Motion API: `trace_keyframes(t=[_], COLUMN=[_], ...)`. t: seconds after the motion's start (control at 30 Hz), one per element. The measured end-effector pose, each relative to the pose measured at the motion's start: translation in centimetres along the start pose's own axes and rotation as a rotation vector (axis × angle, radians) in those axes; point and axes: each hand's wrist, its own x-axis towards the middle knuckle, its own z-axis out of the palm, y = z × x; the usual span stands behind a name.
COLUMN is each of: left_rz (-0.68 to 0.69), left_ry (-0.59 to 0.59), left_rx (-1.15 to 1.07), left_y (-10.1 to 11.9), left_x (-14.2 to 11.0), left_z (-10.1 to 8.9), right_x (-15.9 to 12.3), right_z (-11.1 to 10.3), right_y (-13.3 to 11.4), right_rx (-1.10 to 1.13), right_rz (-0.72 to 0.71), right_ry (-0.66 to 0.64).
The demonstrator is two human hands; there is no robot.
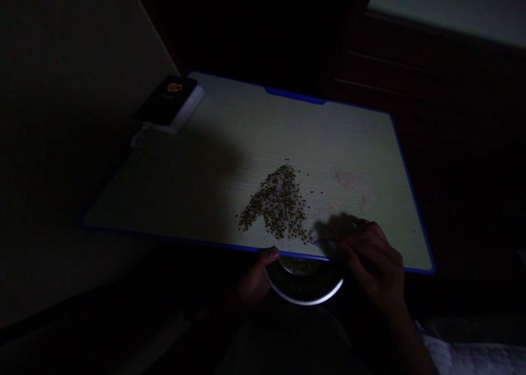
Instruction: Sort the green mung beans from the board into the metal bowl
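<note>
Dark green beans or lentils (283, 202), mixed with pale grains, lie in a heap near the front edge of a blue-rimmed pale board (255, 128). A smaller patch of pale, rice-like grains (353, 183) is spread to the right. Under the front edge is a round metal bowl (306, 300) with green beans inside, partly hidden by the board. My left hand (258, 273) grips the bowl's left side, its thumb at the board's edge. My right hand (372, 260) is closed on a thin, spoon-like utensil (322, 240), whose tip rests beside the heap's lower right.
A black-and-white box-shaped device (170, 103) with a lit orange mark and a strap stands on the board's back left corner. Behind is dark furniture, with a pale surface (447, 7) at upper right. White quilted cloth (472, 356) lies at lower right. The light is dim.
</note>
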Motion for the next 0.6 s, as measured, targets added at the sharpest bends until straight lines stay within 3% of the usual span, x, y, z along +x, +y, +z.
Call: trace_keyframes(t=[0.2, 0.43, 0.6], left_rz=[0.042, 0.054, 0.046], left_ry=[0.006, 0.006, 0.011], left_rx=[-0.012, -0.014, -0.011], left_y=[0.08, 0.13, 0.28], left_x=[-0.26, -0.29, -0.24], left_z=[0.21, 0.44, 0.67], right_x=[-0.03, 0.04, -0.24], right_z=[0.21, 0.19, -0.26], right_y=[0.12, 0.32, 0.28], right_rx=[-0.085, -0.009, 0.018], right_rz=[0.094, 0.007, 0.026], right_ry=[0.079, 0.005, 0.038])
